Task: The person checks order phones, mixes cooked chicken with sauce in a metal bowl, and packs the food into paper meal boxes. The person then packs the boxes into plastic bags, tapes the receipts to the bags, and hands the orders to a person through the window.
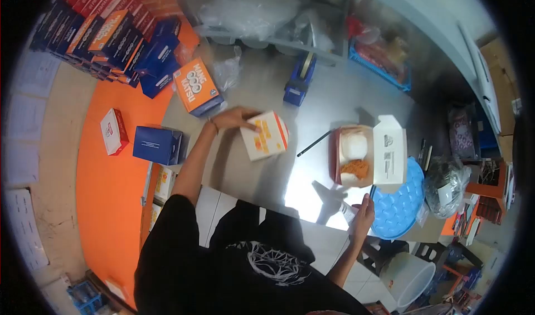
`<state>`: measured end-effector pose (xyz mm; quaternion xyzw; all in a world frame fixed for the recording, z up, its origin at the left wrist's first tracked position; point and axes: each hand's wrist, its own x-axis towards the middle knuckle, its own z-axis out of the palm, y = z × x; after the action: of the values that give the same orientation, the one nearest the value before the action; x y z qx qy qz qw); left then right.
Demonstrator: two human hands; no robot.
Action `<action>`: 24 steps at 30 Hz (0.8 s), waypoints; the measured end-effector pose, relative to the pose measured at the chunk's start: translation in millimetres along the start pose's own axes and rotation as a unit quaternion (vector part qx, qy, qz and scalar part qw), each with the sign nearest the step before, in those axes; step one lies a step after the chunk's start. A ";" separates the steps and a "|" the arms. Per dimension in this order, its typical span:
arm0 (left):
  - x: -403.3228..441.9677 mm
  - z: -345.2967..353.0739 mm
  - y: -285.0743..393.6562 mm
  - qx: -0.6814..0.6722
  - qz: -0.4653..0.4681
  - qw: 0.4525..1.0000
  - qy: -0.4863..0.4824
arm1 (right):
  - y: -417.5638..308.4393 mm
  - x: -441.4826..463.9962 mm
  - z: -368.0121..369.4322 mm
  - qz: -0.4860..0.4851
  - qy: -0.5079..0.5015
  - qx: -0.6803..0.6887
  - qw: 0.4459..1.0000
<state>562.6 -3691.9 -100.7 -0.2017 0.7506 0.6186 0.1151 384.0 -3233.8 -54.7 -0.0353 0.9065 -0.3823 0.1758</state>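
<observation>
My left hand [237, 118] is closed on the edge of a small white carton [264, 136] with yellow print and a red-orange edge, held above the steel table. My right hand [363, 217] is closed near the table's front edge, with a slim dark stick-like item [373, 192], perhaps a pen, at its fingertips. Beyond that hand stands an open takeaway box [390, 150], its printed lid folded out to the right. Inside are a white round of rice [355, 146] and a piece of fried food [355, 169]. A black pen [314, 144] lies left of the box.
A blue tape dispenser [301, 80] stands at the back. An orange-and-blue carton [195, 86] is behind my left hand. Stacked cartons [106, 39], a blue box [157, 145] and a red-and-white box [113, 131] are on the left. A blue stool seat [398, 212] is at right.
</observation>
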 end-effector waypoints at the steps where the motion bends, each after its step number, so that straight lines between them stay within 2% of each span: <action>1: 11.6 -7.5 -13.9 0.015 0.046 0.999 0.021 | -19.9 -12.5 -0.9 0.035 -0.058 0.022 0.997; 2: 6.3 -5.7 -4.2 0.010 0.041 0.999 0.013 | -25.5 -18.7 11.2 -0.010 -0.108 0.052 0.993; 3: -5.8 -3.6 23.3 0.111 0.091 0.979 0.145 | -32.8 -24.8 24.9 -0.056 -0.155 0.082 0.983; 4: -13.0 0.1 46.4 0.209 0.142 0.927 0.276 | -50.2 -27.8 44.5 -0.087 -0.185 0.078 0.976; 5: -20.2 18.7 57.0 0.218 0.178 0.907 0.313 | -70.1 -30.3 65.5 -0.120 -0.214 0.074 0.967; 6: -29.0 44.0 66.2 0.228 0.214 0.883 0.349 | -89.1 -33.0 86.3 -0.111 -0.203 0.088 0.969; 8: -39.3 93.5 80.5 0.367 0.152 0.841 0.367 | -108.0 -29.5 117.2 -0.072 -0.201 0.122 0.969; 9: -39.9 97.5 71.1 0.366 0.154 0.843 0.363 | -108.4 -25.4 131.2 -0.041 -0.207 0.142 0.967; 11: -32.8 104.0 39.7 0.182 0.171 0.860 0.445 | -110.6 -20.6 150.7 -0.049 -0.201 0.148 0.967; 12: -35.3 102.6 31.3 0.181 0.174 0.863 0.438 | -110.4 -20.7 158.0 -0.048 -0.214 0.172 0.960; 14: -49.9 96.3 8.9 -0.064 0.164 0.868 0.465 | -111.1 -25.0 170.9 -0.052 -0.242 0.206 0.947; 15: -55.2 89.4 -9.3 -0.068 0.162 0.868 0.464 | -115.8 -30.6 175.7 -0.050 -0.241 0.203 0.948; 16: -55.9 77.3 -33.3 -0.293 0.115 0.841 0.440 | -121.7 -36.2 181.1 -0.038 -0.239 0.210 0.947; 18: -43.6 56.4 -79.7 -0.503 0.060 0.769 0.390 | -122.7 -45.8 187.7 -0.017 -0.234 0.262 0.936; 19: -29.2 45.6 -104.0 -0.351 0.099 0.833 0.417 | -119.9 -50.6 186.2 -0.014 -0.231 0.261 0.937; 21: -1.6 21.6 -108.7 -0.177 0.137 0.874 0.430 | -109.1 -60.7 177.1 -0.009 -0.211 0.299 0.931; 22: 0.6 13.4 -77.2 -0.303 0.131 0.862 0.384 | -106.1 -67.2 173.6 0.027 -0.159 0.353 0.922; 23: 2.3 5.0 -43.2 -0.426 0.115 0.829 0.343 | -104.0 -73.1 170.8 0.035 -0.152 0.352 0.923; 24: 1.4 -1.0 -40.6 -0.288 0.150 0.857 0.400 | -101.7 -77.4 167.2 0.022 -0.081 0.339 0.937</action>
<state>579.5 -3699.3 -136.9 -0.3408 0.5412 0.6832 -0.3523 507.1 -3404.0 -68.3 0.0151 0.7065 -0.6588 0.2582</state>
